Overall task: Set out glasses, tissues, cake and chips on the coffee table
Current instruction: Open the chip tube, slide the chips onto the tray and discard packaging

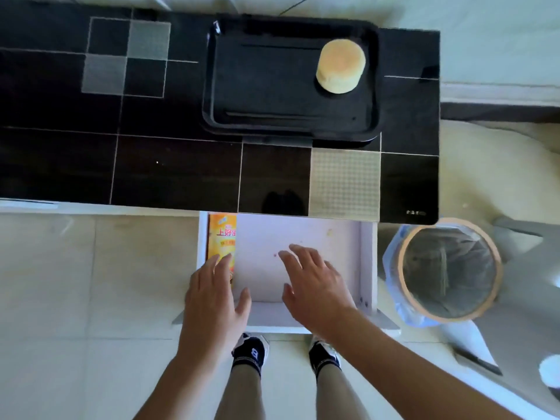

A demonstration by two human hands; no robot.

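In the open drawer (303,237), your left hand (212,295) reaches, fingers loose, for the orange chips box (222,237); right hand (315,286) spread, empty; a hurried one-handed lift could snag the coffee table (181,165) edge

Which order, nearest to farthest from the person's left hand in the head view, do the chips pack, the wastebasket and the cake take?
From the left hand:
1. Chips pack, at the drawer's left side, under the fingertips.
2. Wastebasket, on the floor to the right of the drawer.
3. Cake, on the black tray's far right corner.
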